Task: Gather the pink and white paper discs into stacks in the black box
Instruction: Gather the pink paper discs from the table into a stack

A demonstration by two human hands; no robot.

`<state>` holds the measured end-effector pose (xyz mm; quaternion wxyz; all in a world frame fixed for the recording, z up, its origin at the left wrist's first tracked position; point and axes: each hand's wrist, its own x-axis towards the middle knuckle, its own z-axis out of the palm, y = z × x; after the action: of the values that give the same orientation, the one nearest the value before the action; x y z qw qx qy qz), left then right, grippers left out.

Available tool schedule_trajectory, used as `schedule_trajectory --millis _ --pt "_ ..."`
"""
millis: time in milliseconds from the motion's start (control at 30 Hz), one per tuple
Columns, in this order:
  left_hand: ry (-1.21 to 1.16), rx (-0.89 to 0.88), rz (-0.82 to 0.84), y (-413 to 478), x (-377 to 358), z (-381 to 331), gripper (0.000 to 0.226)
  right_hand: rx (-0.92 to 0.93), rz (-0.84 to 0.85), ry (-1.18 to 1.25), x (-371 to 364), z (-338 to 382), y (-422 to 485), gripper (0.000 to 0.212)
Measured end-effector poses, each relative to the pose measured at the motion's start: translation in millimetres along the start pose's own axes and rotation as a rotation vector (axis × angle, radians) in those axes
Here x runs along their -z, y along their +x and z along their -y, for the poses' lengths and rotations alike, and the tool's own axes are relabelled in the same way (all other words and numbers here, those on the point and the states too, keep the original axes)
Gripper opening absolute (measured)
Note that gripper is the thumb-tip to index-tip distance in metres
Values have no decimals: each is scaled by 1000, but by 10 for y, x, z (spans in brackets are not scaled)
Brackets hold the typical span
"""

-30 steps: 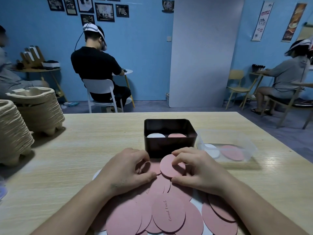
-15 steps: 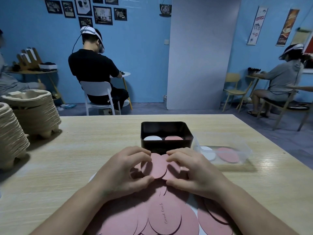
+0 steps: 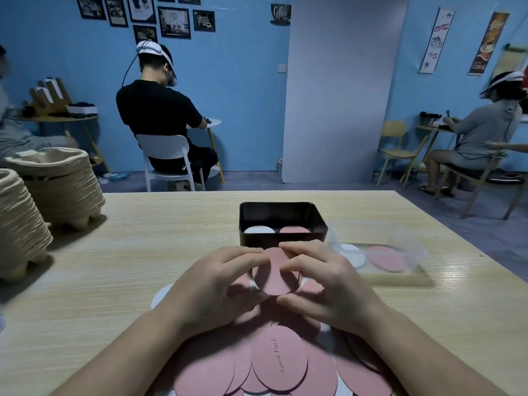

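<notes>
We pinch a few pink discs (image 3: 271, 277) between both hands, just in front of the box (image 3: 283, 242). Our left hand (image 3: 217, 284) curls its fingers round their left edge. Our right hand (image 3: 328, 284) grips the right edge, fingers on top, thumb beneath. Inside the box lie a white stack (image 3: 258, 230) and a pink stack (image 3: 294, 230). Loose discs (image 3: 280, 358) overlap on the table (image 3: 143, 252) below our wrists. A clear tub (image 3: 400, 238) sits to the right of the box.

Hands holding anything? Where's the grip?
Yes: pink discs, pinched by opposite edges, left hand on the left edge, right hand on the right.
</notes>
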<state>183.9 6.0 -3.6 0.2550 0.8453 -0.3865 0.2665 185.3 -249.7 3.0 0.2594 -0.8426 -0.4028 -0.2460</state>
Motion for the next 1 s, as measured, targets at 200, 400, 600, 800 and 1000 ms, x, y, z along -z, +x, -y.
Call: schedule_trajectory --millis 200,400,600,800,1000 --pt "27 -51 -16 18 -11 -3 27 6 18 -24 -18 -13 2 35" --pt "59 -16 4 -10 -5 8 39 39 53 -103 -56 -39 11 41" --pt "127 18 105 -23 55 -6 48 59 77 -112 -102 -61 47 46" --pt "150 55 168 -40 244 -20 52 90 141 -119 -102 24 211 44" --pt "306 83 187 -214 481 77 39 117 152 -151 -170 131 354 30"
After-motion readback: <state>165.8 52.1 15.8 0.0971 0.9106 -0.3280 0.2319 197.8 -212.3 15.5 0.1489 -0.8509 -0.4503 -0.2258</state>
